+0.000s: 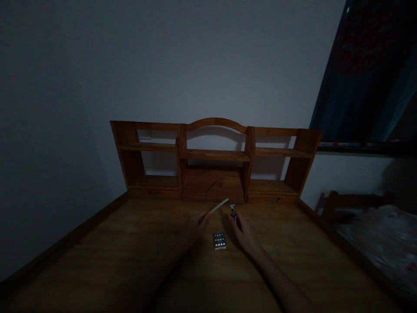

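My left hand [194, 226] pinches a pale stick [219, 205], my right-hand fingers [239, 224] grip a small metal tool [233, 209], the blister pack [219, 240] lies untouched on the tabletop [130, 252].

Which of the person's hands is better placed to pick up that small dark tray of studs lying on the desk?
Probably the right hand: it lies just beside the tray, though it grips a small metal tool. The left hand holds a pale stick and sits slightly farther off.
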Available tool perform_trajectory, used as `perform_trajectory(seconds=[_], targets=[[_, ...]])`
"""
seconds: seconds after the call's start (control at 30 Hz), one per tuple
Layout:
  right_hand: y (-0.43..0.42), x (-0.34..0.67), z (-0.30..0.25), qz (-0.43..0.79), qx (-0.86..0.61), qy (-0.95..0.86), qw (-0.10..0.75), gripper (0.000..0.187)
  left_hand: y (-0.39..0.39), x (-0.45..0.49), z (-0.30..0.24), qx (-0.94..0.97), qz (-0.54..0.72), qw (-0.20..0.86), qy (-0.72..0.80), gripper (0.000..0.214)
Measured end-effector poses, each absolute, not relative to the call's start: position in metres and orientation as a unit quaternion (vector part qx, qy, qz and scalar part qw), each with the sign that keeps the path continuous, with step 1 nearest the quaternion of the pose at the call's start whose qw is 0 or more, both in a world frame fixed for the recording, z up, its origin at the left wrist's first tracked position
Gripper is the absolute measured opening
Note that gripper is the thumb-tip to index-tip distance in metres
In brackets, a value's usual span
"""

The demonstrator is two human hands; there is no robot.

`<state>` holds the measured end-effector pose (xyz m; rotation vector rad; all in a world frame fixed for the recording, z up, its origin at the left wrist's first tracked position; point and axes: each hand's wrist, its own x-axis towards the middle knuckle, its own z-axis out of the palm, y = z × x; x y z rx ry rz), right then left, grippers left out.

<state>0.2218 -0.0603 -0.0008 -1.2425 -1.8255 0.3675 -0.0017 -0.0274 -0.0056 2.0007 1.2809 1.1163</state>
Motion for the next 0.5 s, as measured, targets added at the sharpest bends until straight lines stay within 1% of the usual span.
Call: perform_trajectory(seconds=[0.3,0.5], targets=[[-0.0588,0.2217,-0.0029,0.155,-0.505,-0.731,0.432,0.036,-0.0291,0.0001,-0.0052,0.744,0.403,0.265,0.462,0.049],[-0.0598,0.2223,0.0004,0.149,-0.508,-0.728,0.435,0.033,-0.0283,0.0004,-0.0052,0.733,0.419,0.273,0.461,0.049]])
